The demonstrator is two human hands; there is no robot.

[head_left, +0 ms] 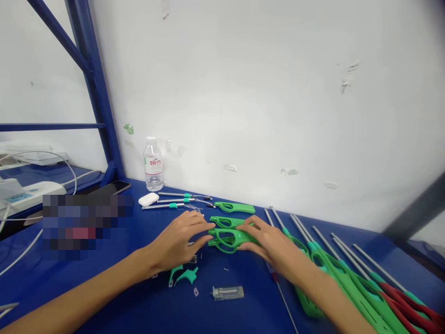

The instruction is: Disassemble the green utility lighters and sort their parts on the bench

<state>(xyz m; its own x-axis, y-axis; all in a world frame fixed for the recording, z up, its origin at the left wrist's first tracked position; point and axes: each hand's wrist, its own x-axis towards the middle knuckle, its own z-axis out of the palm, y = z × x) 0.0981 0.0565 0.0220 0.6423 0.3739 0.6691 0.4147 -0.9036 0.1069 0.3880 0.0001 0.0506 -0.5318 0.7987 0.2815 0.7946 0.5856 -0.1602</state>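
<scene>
A green lighter handle [239, 237] with a trigger loop lies level between my two hands. My left hand [177, 239] pinches its narrow front end between thumb and fingers. My right hand [266, 241] grips the rear part, thumb below and fingers above. Close behind it is a second green handle [225, 221], partly covered by my right fingers. A third green handle [239, 207] rests farther back near the wall. In front of my hands are teal trigger pieces [187, 276] and a clear fuel tank [227, 293]. Some small parts are hidden under my left hand.
Metal lighter tubes [167, 206] with teal collars and wires lie at back left, by a white case [149, 200] and a water bottle [153, 164]. Several long-tubed green lighters [351, 287] and red ones [403, 299] fill the right. A thin metal rod [287, 304] lies nearer.
</scene>
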